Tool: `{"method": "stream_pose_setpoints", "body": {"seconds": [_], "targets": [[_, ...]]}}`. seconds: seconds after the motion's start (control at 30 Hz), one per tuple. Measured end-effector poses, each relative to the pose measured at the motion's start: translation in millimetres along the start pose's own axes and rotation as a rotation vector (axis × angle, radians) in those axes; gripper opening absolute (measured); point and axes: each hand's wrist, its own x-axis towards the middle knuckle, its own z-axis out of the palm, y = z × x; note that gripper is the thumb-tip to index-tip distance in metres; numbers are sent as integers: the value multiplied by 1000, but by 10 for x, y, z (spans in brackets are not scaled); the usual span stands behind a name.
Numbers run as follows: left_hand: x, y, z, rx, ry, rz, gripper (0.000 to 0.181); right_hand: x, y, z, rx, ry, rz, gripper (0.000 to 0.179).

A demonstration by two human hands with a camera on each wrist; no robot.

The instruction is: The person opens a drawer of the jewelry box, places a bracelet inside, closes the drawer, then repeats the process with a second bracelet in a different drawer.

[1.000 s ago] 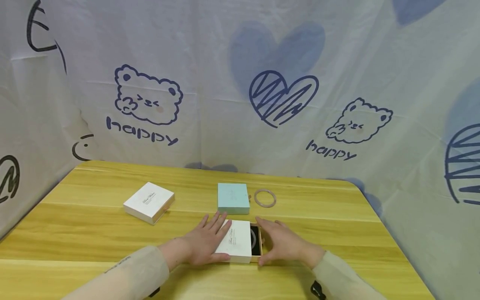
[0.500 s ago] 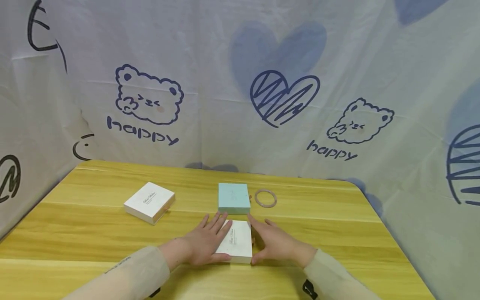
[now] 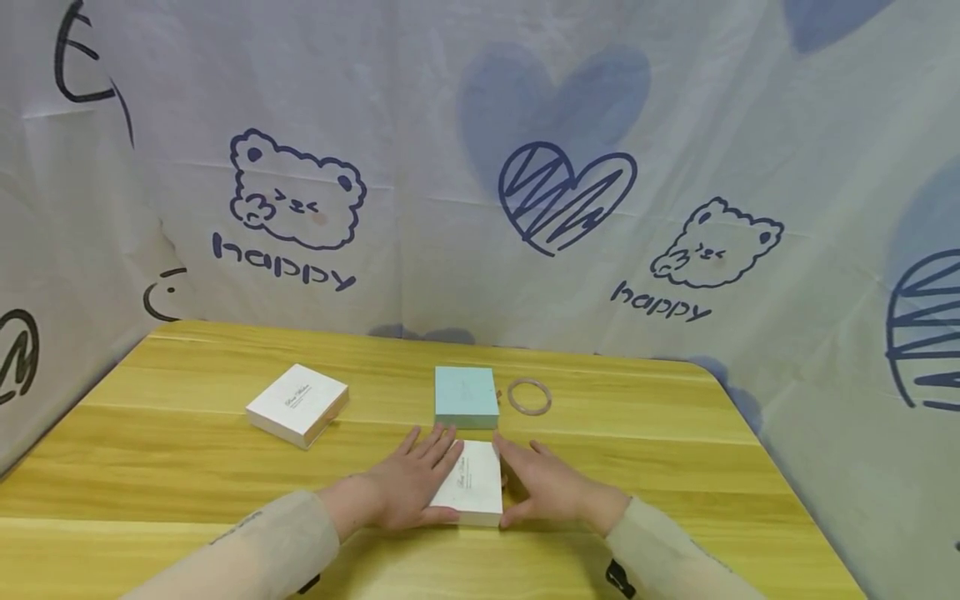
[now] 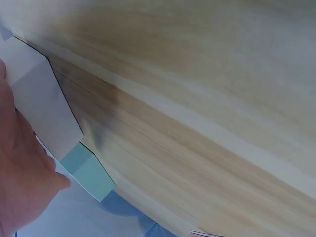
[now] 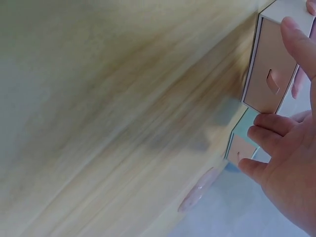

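A white drawer-style gift box point(image 3: 482, 483) with small printed script lies between both hands. My left hand point(image 3: 401, 492) rests on its left part, fingers straight across the top and thumb along the near edge. At the other end is my right hand point(image 3: 551, 492), its fingers and thumb extended to the two corners. In the right wrist view the box's peach drawer front point(image 5: 277, 49) sits level with the sleeve, and a small ribbon tab point(image 5: 272, 83) sticks out of it. The drawer's contents are hidden.
Just behind the box stands a pale teal box point(image 3: 465, 392), with a pinkish bangle point(image 3: 531, 412) lying to its right. Another white box point(image 3: 296, 400) sits at an angle on the left of the wooden table point(image 3: 180, 467). A printed curtain point(image 3: 435, 250) hangs behind.
The drawer, partly out with a ring-shaped item on black lining showing a second ago, has slid left into its sleeve under my right hand. My left hand has stayed in place.
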Motion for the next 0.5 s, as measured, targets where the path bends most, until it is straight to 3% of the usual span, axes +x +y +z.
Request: {"method": "stream_pose_setpoints", "body": {"seconds": [0.27, 0.5], "targets": [[-16, 38, 9, 47, 29, 83, 66, -121, 83, -5, 14, 29, 38, 103], [-103, -4, -19, 7, 30, 70, 66, -230, 198, -129, 57, 97, 51, 97]]}}
